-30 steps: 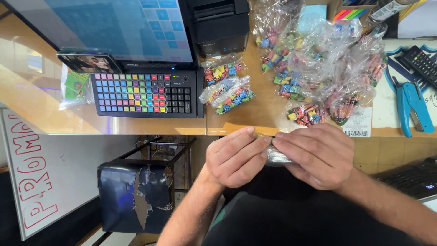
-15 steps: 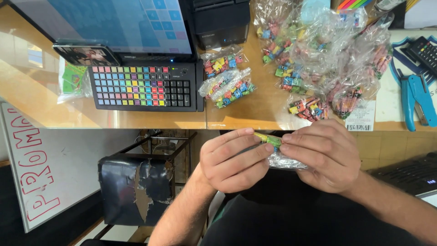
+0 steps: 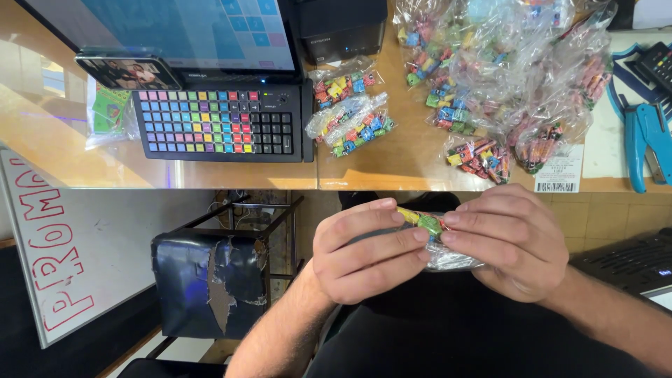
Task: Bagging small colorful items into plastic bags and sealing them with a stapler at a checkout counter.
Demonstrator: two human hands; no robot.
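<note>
Both hands meet below the counter edge around a small clear bag of coloured candies point(image 3: 428, 227). My left hand point(image 3: 364, 248) pinches its left side with fingertips. My right hand point(image 3: 507, 241) grips the right side, and crumpled plastic sticks out under the fingers. Only green and yellow pieces show between the hands. On the wooden counter point(image 3: 392, 164) above lie two filled candy bags point(image 3: 350, 122) beside the keyboard, and a large heap of similar bags point(image 3: 504, 77) to the right.
A keyboard with coloured keys point(image 3: 217, 122) sits under a touchscreen point(image 3: 175, 28), with a phone point(image 3: 127, 71) leaning there. A blue stapler point(image 3: 647, 140) lies at the right edge. Below the counter stand a torn black stool point(image 3: 210, 280) and a whiteboard with red letters point(image 3: 63, 245).
The hands have shifted slightly lower and right, and the candy bag now shows more between the fingertips, its green and yellow pieces turned up. The view has tilted a little.
</note>
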